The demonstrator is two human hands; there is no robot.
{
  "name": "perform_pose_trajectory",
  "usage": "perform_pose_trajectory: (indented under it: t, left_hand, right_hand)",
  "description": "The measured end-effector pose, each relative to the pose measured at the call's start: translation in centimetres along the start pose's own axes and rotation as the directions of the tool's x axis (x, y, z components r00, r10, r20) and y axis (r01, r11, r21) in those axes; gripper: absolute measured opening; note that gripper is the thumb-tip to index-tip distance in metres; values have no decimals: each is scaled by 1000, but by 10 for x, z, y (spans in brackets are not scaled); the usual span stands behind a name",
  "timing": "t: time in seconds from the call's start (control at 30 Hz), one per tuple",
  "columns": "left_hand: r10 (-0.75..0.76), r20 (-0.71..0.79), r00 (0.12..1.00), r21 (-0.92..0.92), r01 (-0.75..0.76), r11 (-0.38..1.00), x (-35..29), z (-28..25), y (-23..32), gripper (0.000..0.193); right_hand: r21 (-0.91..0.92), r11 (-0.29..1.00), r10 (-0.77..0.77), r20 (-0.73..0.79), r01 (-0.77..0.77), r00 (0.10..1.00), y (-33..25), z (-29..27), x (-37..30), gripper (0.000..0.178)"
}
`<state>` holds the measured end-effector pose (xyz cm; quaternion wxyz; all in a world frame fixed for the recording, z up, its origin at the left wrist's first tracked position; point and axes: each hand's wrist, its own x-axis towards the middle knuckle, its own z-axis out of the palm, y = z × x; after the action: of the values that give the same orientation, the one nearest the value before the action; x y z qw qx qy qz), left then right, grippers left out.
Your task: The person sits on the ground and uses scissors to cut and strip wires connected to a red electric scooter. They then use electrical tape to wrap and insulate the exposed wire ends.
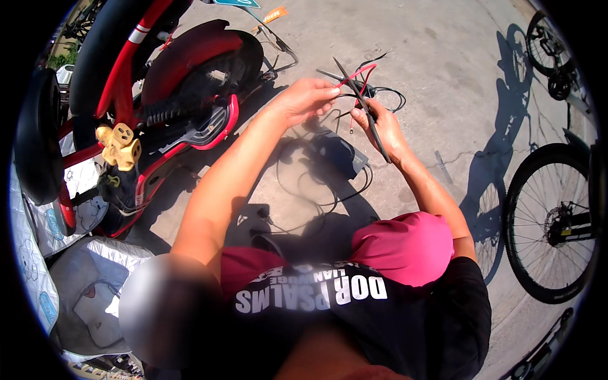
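Out in front of me, my left hand (308,101) pinches thin wires between thumb and fingers; a red wire (363,68) loops up from there. My right hand (383,130) is closed around a long, thin black thing (373,126) that tapers at its far end. It crosses the wires, and whether it is a tool or a strip I cannot tell. Just beyond the right hand, black cable (399,96) curls on the ground. Below the hands, a dark box (342,155) lies on the concrete with black leads (335,201) around it.
On the left stands a red and black scooter (183,136) with a yellow multi-outlet plug (118,145) resting on it. A silvery lined basket (88,304) is at lower left. Bicycle wheels (550,221) stand at right. An orange tag (275,14) lies far ahead.
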<state>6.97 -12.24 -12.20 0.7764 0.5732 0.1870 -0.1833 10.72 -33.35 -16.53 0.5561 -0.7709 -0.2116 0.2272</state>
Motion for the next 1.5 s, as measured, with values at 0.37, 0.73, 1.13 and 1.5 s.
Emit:
perform_pose_trajectory:
  t: [0.37,0.73,1.13,1.5]
  left_hand:
    - [-69,78,995,268,46,962,31,-4,7,23]
    - [57,-99,993,-221,-78,972,11,-19,-12,19]
    - [42,-11,999,-82,-43,996,-8,-11,-29,14]
    - [36,47,998,-129,-30,991,-13,-1,-22,12]
  right_hand:
    - [-36,993,112,-78,-115,991,8,-22,16,43]
    - [200,977,22,225,-69,974,78,10,-25,60]
    - [48,996,-78,182,71,980,43,19,3,63]
    - [-62,996,69,94,-63,993,1,7,-9,43]
